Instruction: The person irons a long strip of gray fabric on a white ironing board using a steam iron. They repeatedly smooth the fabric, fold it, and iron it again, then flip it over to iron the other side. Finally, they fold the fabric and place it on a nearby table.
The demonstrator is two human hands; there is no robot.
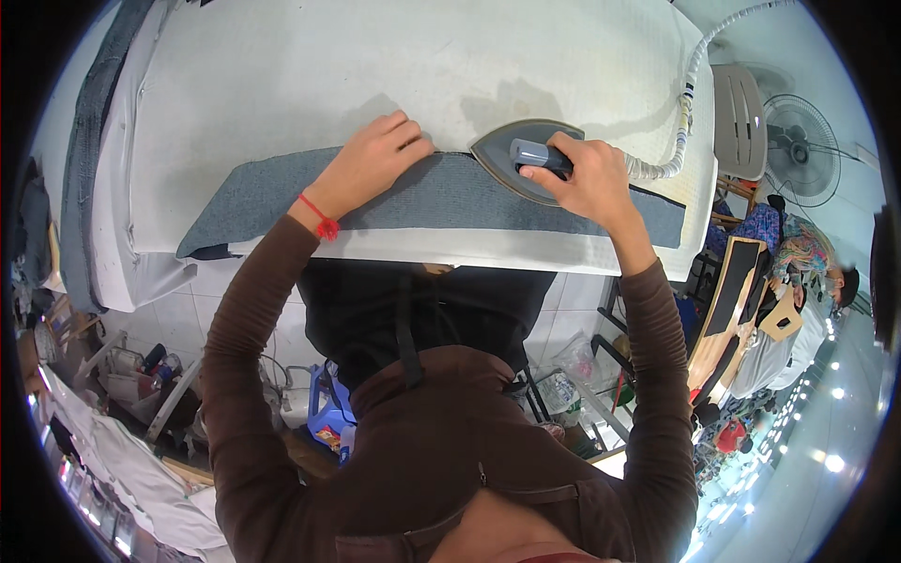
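The grey-blue denim panel (450, 192) lies along the near edge of my pressing table (282, 75), its slanted end toward the near left corner and its squarer end toward the near right one. I'd judge it light and pliable, with enough body to lie flat, its grainy weave more likely to grip than slide; the upper edge, where a dark strip (659, 196) shows, seems the place to take hold. My left hand (375, 155) is at that edge, fingers bent; I cannot tell whether they pinch the cloth. My right hand (593, 183) is closed around the rounded handle (535, 158) of the steam iron (496, 150), whose pointed grey body covers part of the panel. The iron is probably heavy, rigid and hot, so I'd grasp only the handle. A white wrapped hose (662, 169) runs from it up along the table's right edge
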